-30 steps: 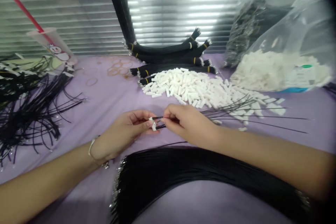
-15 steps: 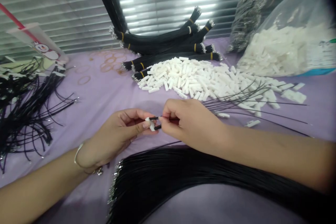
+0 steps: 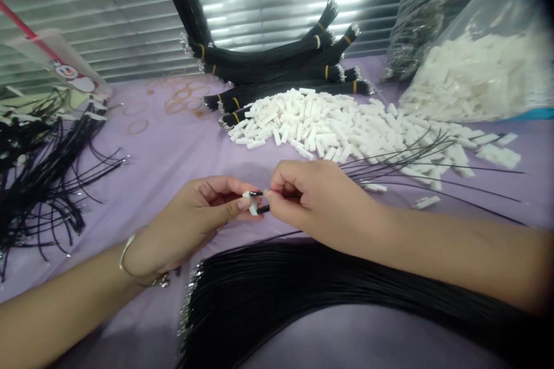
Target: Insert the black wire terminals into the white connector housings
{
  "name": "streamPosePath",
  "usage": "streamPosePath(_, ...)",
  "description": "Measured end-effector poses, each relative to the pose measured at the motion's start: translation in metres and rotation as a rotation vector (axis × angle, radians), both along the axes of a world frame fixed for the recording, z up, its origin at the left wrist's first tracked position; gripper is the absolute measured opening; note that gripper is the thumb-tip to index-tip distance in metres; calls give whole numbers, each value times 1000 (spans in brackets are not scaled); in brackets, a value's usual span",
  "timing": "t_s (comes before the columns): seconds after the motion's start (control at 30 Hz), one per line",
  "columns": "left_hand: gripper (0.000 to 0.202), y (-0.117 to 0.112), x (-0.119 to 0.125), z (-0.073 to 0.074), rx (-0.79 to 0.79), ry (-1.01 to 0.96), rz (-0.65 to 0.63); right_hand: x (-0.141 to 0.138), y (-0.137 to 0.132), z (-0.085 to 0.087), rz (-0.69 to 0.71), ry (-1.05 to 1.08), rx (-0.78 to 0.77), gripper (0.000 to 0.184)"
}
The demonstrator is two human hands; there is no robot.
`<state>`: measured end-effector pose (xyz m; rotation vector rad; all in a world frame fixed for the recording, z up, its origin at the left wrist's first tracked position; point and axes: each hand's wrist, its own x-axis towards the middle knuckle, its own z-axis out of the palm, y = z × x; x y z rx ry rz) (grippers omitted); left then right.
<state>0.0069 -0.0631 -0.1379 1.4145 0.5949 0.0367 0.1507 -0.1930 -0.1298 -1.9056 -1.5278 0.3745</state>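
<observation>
Between the thumb and fingers of my left hand (image 3: 203, 204) is a small white plastic connector housing (image 3: 251, 203). Two black wires (image 3: 262, 209) meet its right side, one above the other. My right hand (image 3: 309, 193) pinches the upper wire close to the housing; its fingertips partly hide the grip. Beyond that hand, several thin black wires (image 3: 389, 168) fan out to the right. Just below both hands lies a thick bundle of loose black wires (image 3: 277, 277) with shiny metal terminals at its left end.
Behind my hands is a heap of white housings (image 3: 320, 124), with banded black wire bundles (image 3: 268, 69) behind it. Clear bags (image 3: 485, 81) stand at right. At left are assembled wires (image 3: 47, 173), rubber bands (image 3: 182, 98) and a cup with a straw (image 3: 73, 66) on the purple cloth (image 3: 142, 184).
Both hands keep the same grips on the housing and wire, with only a very slight shift. The whole view has moved a little.
</observation>
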Motion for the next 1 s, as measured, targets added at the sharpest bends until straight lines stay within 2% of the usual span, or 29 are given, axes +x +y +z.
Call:
streamPosePath(0.27, 13, -3, 2, 2, 71, 13, -12, 1, 0, -3, -7, 75, -7, 16)
streamPosePath(0.47, 12, -6, 4, 5, 201, 36, -49, -1, 1, -2, 43, 64, 0, 16)
streamPosePath(0.67, 14, -4, 4, 3, 168, 16, -70, 3, 2, -2, 67, 63, -61, 16)
streamPosePath(0.77, 17, -3, 4, -1, 73, -54, -25, 5, -6, 11, 91, -143, -63, 13)
streamPosePath(0.87, 16, -3, 5, -4, -159, -157, 54, -3, -13, 30, 119, -335, 73, 13)
streamPosePath(0.93, 15, -2, 5, -6, -298, -217, 89, -13, -12, 38, 257, -309, 81, 9)
streamPosePath(1.0, 13, 0, 5, -6, -363, -258, 102, -27, -6, 37, 418, -253, -14, 10)
